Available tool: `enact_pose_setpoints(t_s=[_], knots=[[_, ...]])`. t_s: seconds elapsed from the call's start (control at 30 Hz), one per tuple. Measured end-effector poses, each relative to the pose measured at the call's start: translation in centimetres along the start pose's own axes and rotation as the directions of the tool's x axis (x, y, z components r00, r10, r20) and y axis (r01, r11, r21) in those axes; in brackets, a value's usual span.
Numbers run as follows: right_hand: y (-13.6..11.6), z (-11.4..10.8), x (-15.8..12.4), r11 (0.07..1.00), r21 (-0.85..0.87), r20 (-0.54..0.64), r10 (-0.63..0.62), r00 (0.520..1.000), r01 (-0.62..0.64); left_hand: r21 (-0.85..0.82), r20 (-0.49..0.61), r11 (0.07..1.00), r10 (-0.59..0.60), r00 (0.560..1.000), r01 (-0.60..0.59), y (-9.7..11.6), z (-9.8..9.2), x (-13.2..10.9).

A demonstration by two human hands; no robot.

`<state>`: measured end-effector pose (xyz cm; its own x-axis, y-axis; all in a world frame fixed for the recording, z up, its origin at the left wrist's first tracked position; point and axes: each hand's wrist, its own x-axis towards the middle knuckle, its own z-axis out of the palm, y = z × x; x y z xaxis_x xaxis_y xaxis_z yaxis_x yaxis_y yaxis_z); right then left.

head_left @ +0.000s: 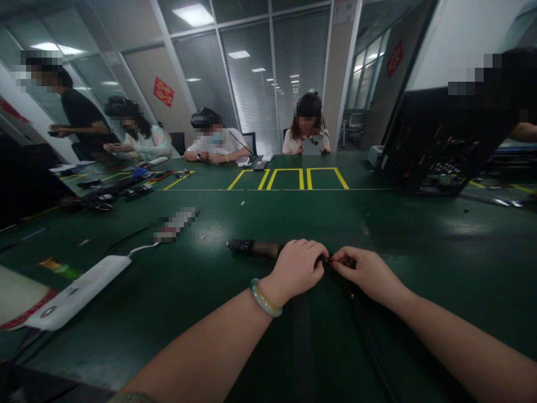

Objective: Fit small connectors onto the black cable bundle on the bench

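Note:
A dark electric screwdriver lies on its side on the green table, its tip pointing left. My left hand, with a green bangle at the wrist, is closed around the tool's rear end. My right hand pinches a small part at the same end, where a black cable leaves the tool toward me. The fingertips of both hands nearly touch. What exactly the right fingers pinch is too small to make out.
A white power strip lies at the left, a black computer case at the back right. Yellow tape boxes mark the table's far side. Several people sit or stand along the far and left edges, with tools before them.

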<state>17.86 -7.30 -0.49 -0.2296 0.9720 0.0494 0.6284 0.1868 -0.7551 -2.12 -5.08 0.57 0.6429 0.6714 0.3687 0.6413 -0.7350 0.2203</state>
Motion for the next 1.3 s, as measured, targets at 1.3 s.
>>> enact_pose_setpoints(t_s=[1.3], knots=[[-0.24, 0.02, -0.13, 0.999, 0.029, 0.000, 0.012, 1.000, -0.012, -0.040, -0.010, 0.999, 0.000, 1.000, -0.001, 0.16, -0.12, 0.04]])
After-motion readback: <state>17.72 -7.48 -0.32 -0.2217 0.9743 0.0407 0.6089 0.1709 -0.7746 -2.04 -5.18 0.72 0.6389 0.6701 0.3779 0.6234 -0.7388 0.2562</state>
